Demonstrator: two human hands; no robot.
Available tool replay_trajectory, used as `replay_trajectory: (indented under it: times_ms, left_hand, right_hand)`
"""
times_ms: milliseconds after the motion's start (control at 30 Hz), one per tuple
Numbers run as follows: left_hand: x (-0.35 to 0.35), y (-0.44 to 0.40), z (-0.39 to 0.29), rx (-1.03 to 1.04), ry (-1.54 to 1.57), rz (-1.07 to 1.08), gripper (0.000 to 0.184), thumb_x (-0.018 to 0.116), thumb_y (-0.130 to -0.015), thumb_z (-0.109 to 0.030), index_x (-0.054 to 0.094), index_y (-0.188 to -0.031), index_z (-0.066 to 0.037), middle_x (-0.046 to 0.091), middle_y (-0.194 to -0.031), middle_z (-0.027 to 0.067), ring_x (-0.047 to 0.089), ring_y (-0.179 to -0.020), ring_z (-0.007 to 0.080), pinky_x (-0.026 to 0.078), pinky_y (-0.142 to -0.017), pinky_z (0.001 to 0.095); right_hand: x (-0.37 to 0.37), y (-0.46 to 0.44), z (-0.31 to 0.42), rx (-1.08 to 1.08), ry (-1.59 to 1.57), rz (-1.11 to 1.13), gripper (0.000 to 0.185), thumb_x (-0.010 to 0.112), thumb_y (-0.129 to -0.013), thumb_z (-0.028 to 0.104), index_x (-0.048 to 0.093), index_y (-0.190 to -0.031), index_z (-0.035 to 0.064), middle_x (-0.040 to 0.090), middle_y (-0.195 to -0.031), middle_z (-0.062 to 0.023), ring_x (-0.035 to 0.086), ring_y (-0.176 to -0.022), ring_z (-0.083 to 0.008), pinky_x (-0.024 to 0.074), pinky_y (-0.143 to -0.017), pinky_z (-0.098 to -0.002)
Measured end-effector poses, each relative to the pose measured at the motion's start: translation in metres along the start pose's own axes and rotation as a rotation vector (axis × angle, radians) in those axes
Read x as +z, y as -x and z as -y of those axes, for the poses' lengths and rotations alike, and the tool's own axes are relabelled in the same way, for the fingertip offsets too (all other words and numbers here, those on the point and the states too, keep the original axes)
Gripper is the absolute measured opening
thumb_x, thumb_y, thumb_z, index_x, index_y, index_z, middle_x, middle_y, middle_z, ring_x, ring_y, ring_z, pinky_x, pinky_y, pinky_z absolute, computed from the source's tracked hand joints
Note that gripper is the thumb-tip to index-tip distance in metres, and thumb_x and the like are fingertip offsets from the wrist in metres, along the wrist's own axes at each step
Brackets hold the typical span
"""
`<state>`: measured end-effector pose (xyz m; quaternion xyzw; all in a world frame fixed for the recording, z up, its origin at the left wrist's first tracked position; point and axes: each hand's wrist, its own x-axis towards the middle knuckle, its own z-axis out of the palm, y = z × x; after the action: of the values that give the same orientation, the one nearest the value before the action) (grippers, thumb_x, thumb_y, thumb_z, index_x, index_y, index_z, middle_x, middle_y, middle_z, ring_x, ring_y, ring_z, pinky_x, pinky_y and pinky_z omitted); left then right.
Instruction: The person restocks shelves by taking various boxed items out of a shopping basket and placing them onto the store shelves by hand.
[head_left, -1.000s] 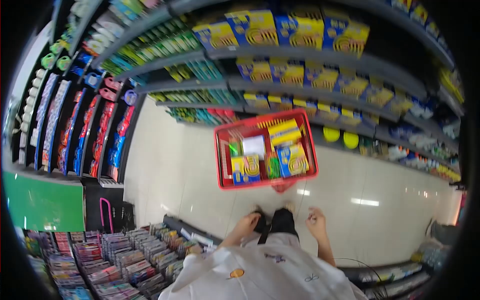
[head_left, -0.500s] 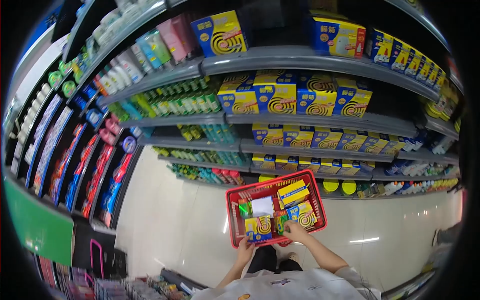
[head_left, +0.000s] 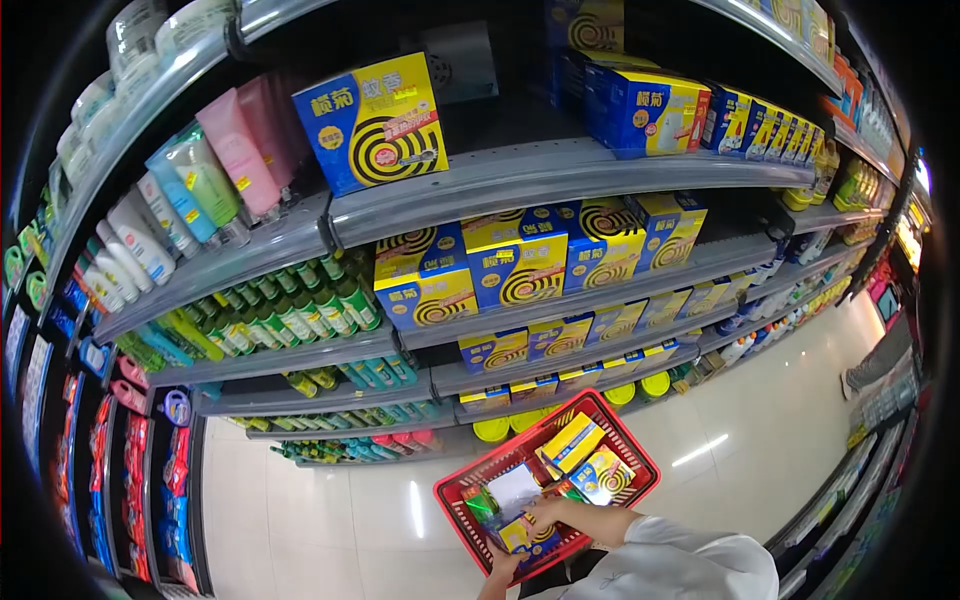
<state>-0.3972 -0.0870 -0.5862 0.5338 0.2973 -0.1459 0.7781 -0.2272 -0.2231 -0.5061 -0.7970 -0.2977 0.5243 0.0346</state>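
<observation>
A red shopping basket [head_left: 452,483] holds several items. Near its front left is a yellow and blue box [head_left: 514,534] with a coil pattern. My left hand [head_left: 503,560] grips the near left side of this box, beside the basket rim. Over the box's right side, my right hand [head_left: 543,512] has its fingers closed on it. Behind the hands are a white item [head_left: 513,487] and a green pack [head_left: 482,505]. A yellow box [head_left: 572,444] and another coil-pattern box [head_left: 606,476] are on the basket's right side.
Shelves [head_left: 560,180] of coil-pattern boxes, bottles [head_left: 290,310] and tubes [head_left: 240,150] curve across the front. More racks [head_left: 130,490] hang at the left. Another person's leg and shoe [head_left: 868,370] show at the right, beside a low shelf [head_left: 850,480].
The view has moved closer to the shelves and tilted up. My hands, apart from the basket at first, reached into it. My right hand has shifted from the middle items to the front left box.
</observation>
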Motion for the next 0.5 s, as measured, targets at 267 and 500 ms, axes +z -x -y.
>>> replay_trajectory:
  times_ms: [267, 500]
  left_hand:
    - [-0.006, -0.014, 0.026, 0.148, -0.040, 0.022, 0.118, 0.071, -0.056, 0.014, -0.009, -0.140, -0.012, 0.038, -0.127, 0.0140, 0.047, -0.112, 0.0253, 0.049, -0.086, 0.0354]
    - [0.006, -0.002, 0.015, 0.386, -0.154, -0.159, 0.109, 0.075, -0.058, 0.009, 0.007, -0.142, -0.002, 0.045, -0.124, 0.0175, 0.053, -0.106, 0.0269, 0.048, -0.087, 0.0394]
  right_hand:
    - [0.007, -0.039, 0.001, 0.010, -0.114, -0.009, 0.114, 0.080, -0.046, 0.055, 0.029, -0.141, 0.0166, 0.033, -0.138, -0.0204, 0.034, -0.128, -0.0330, 0.0331, -0.103, -0.0422]
    - [0.001, 0.013, -0.001, -0.053, -0.206, -0.216, 0.111, 0.077, -0.047, 0.062, 0.033, -0.139, 0.0207, 0.039, -0.135, -0.0202, 0.037, -0.126, -0.0353, 0.0340, -0.102, -0.0441]
